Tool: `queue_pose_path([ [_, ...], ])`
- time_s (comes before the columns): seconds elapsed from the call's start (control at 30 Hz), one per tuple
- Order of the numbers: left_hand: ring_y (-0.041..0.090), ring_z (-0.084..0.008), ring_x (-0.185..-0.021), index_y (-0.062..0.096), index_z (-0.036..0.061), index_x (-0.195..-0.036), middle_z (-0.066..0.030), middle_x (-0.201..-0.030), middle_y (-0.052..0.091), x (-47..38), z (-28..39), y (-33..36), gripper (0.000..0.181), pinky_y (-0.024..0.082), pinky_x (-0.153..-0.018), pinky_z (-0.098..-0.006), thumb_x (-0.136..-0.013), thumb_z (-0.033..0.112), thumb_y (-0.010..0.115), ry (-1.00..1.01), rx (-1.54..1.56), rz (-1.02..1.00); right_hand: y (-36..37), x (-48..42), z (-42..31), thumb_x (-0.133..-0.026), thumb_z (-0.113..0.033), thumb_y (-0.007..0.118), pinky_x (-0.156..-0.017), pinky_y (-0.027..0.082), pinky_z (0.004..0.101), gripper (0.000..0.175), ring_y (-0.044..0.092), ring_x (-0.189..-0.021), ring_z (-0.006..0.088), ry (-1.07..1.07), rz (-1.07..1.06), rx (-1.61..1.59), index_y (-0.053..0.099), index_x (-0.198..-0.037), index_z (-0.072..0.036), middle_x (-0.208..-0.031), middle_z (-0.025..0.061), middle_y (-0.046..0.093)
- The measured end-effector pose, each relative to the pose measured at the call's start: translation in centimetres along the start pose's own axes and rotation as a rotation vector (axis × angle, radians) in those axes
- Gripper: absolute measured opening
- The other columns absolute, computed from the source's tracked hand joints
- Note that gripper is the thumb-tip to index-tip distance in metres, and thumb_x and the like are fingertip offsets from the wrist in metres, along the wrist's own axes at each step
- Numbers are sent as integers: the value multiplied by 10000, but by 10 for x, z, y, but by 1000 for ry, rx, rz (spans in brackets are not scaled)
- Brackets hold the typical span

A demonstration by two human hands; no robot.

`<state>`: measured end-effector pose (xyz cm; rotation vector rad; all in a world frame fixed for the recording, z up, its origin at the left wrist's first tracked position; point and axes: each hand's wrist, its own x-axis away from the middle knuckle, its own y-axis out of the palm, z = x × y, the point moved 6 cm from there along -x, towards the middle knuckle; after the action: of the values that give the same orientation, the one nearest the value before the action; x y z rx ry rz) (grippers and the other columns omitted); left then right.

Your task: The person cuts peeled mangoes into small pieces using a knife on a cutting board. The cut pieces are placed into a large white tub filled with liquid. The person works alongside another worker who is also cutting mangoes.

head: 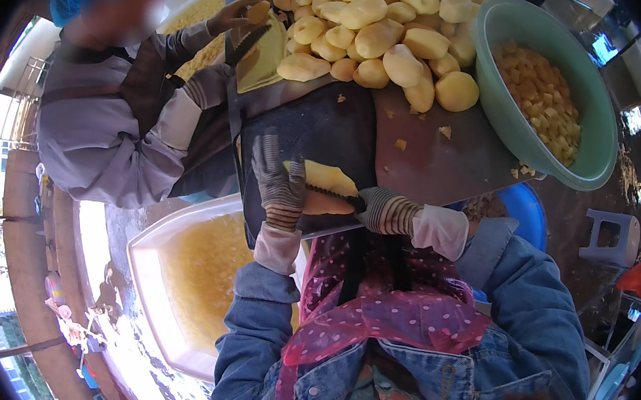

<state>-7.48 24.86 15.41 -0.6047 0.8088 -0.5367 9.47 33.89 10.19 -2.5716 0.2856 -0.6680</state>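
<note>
A peeled potato [327,176] lies on a black cutting mat [316,121] at the near edge of the table. My left hand [277,178], in a grey striped glove, presses on the potato's left end with its fingers pointing away from me. The dark handle of a wavy-bladed knife is in my right hand [384,209], which is gloved too. The knife's blade [330,191] runs along the potato's length, with pale flesh showing on both sides of it. Whether the blade goes fully through is hidden.
Peeled potatoes [365,36] are heaped at the back. Right of them, a green basin [545,94] holds potato cubes. A co-worker [120,117] cuts at left with another wavy knife [250,43] beside yellow slices. Below left is a white tub [172,301] of yellowish liquid; a blue basin [533,212] stands right.
</note>
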Motion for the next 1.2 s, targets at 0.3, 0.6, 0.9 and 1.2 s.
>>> queue_pose_path([
  [0.3,582,-259,-1037,308,-44,-1376,-184,-1201,543,35,-27,47,929,506,-891,-333,-673,211,858,-804,627,-99,15,6,-5,-797,-235,627,-521,451,322,225,558,-539,198,83,90,-465,611,-840,-15,-646,89,603],
  [0.6,614,-228,-979,498,13,-1258,-101,-1109,620,21,-29,51,710,527,-874,-341,-636,36,839,-687,1034,-119,3,19,-5,-777,-257,695,-437,415,276,242,518,-467,157,291,-190,-926,593,-774,-38,-591,52,552],
  [0.9,635,-294,-959,510,28,-1250,-135,-1117,614,36,-33,16,589,539,-833,-416,-759,259,739,-957,1667,13,-50,-37,17,-834,-279,645,-661,510,401,314,656,-773,366,-65,383,-48,633,-1004,-16,-811,201,665],
  [1.2,578,-469,-1047,222,86,-1454,-279,-1136,581,29,-18,0,820,454,-944,-482,-832,391,661,-575,23,-260,-56,15,-23,-840,-238,646,-729,518,400,321,649,-854,393,-20,464,-65,587,-1043,3,-862,234,660],
])
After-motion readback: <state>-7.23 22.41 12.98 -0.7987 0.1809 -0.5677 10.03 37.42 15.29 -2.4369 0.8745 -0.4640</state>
